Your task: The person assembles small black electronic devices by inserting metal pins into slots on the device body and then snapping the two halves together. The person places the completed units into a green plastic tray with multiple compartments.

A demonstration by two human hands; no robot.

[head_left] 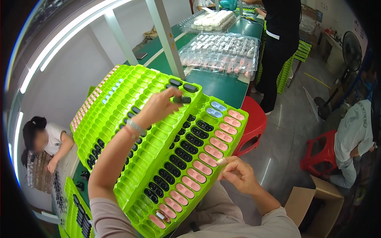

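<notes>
My left hand [156,107] is raised over the rear lime-green compartment tray [137,77], its fingers pinching a small black oval casing [182,100]. More black casings [190,88] sit in that tray's far right corner. Overlapping it closer to me is a second green tray [139,206], holding a row of pink oval casings [198,167], a row of black casings [172,169] and two blue ones [218,106]. Beside its right edge my right hand [241,174] is closed in a pinch. Whatever its fingertips hold, if anything, is too small to make out.
Clear plastic trays of white and pink parts [222,49] lie on the green table [222,84]. A metal post [164,37] rises behind the green trays. Red stools [254,123], a cardboard box [305,198], a fan [352,49] and several people surround the bench.
</notes>
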